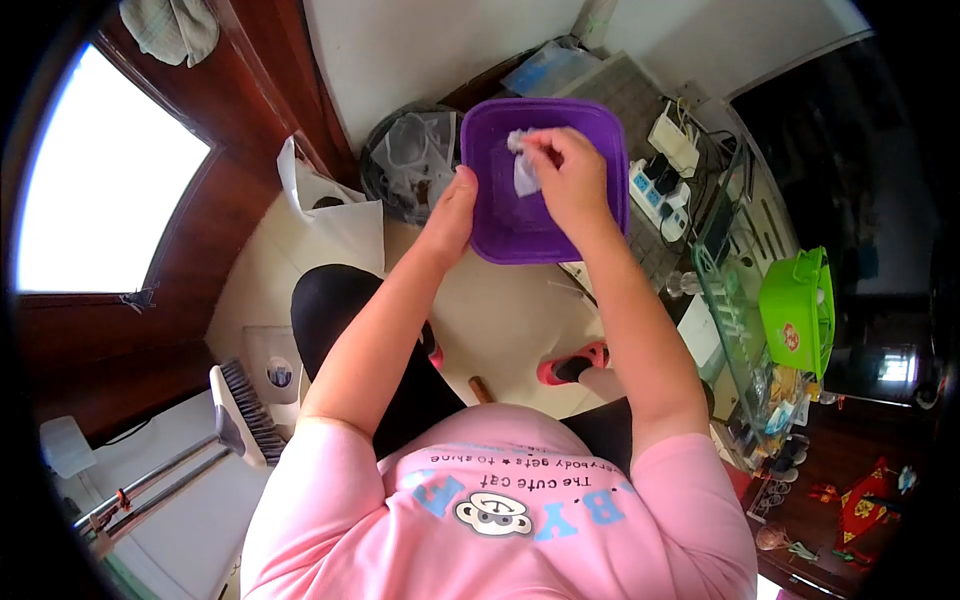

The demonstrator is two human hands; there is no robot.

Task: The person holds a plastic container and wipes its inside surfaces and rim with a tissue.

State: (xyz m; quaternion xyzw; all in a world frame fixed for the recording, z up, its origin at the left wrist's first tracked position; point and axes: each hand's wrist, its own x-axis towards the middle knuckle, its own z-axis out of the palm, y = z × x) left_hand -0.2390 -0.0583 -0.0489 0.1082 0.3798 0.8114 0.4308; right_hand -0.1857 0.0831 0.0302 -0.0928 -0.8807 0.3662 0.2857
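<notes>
A square purple basin (500, 240) is held up in front of me, above the floor. My left hand (452, 215) grips its left side, with the thumb at the rim. Over the inside of the basin, my right hand (570, 180) pinches a crumpled white tissue (526, 176) between thumb and fingers. Part of the tissue hangs down toward the basin's bottom. The basin's wall hides most of my left fingers.
A lined trash bin (410, 165) stands behind the basin's left side, beside a white bag (340, 225). Power strips (655, 200) lie on the right. Farther right, a green basket (795, 310) rests by a glass shelf (735, 340). A broom (245, 415) is at lower left.
</notes>
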